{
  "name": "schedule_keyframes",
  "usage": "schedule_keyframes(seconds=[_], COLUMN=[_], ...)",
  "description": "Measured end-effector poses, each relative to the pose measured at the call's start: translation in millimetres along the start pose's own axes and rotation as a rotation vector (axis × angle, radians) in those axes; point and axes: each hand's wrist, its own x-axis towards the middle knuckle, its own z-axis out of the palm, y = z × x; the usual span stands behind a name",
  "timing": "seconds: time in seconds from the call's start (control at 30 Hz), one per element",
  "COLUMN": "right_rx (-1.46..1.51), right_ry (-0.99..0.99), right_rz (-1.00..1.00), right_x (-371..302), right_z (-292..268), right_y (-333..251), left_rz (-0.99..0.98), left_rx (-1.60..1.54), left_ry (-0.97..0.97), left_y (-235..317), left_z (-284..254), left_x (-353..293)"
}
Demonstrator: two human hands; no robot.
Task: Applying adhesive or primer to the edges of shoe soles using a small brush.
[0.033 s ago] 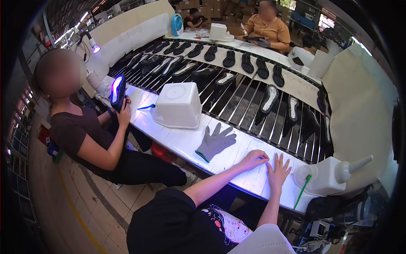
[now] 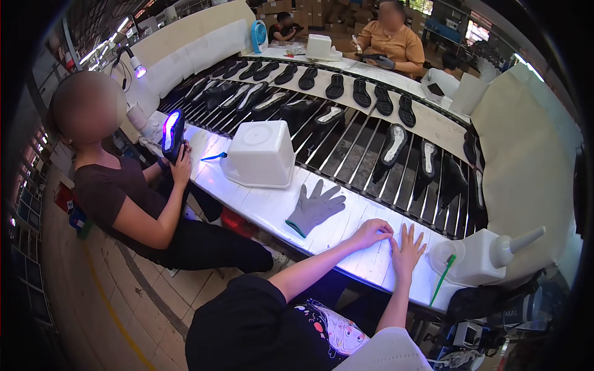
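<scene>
My left hand is over the white tabletop with its fingers curled and pinched together, their tips at the thumb of my right hand. I cannot make out whether anything small is between them. My right hand has its fingers stretched and spread, lying on the table near its far edge. To the left of both hands lies a grey work glove with a green cuff, palm flat. Right of my right hand a green-handled brush leans against the opening of a white plastic container with a long spout.
Beyond the table, a roller conveyor carries several black shoes, some with white-coated soles, and a row of black outsoles. A white box-shaped container stands at left. The co-worker beside me holds a shoe under violet light.
</scene>
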Motion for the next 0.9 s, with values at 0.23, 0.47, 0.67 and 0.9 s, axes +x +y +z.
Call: schedule_keyframes(seconds=[0.23, 0.47, 0.67, 0.9], right_rx=[0.003, 0.006, 0.018, 0.01], right_ry=[-0.016, -0.034, 0.086, -0.006], right_rz=[0.005, 0.015, -0.048, 0.004], right_x=[-2.9, 0.8, 6.6, 1.4], right_z=[-0.3, 3.8, -3.6, 7.5], right_y=[-3.6, 2.6, -2.5, 6.8], left_rz=[-0.031, -0.022, 0.083, 0.086], left_rx=[0.05, 0.103, 0.172, 0.261], left_ry=[0.038, 0.037, 0.074, 0.02], left_y=[-3.9, -11.6, -5.8, -8.9], left_z=[-0.5, 3.8, 1.0, 6.8], left_x=[-3.4, 1.1, 0.5, 2.6])
